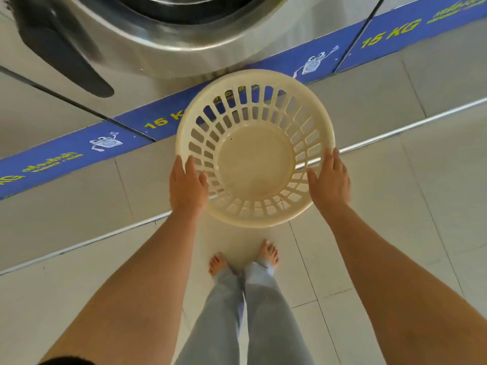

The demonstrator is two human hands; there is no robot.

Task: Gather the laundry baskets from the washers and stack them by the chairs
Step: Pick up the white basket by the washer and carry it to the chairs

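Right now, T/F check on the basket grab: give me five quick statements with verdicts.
1. Both hands hold the basket by its rim. True: left hand and right hand grip opposite sides.
2. The basket holds laundry. False: it is empty, its bare bottom shows.
3. The basket is blue. False: it is cream; the blue is the strip along the washer base.
4. A washer door is right ahead of the basket. True.
5. The person wears shoes. False: the feet are bare on the tile floor.
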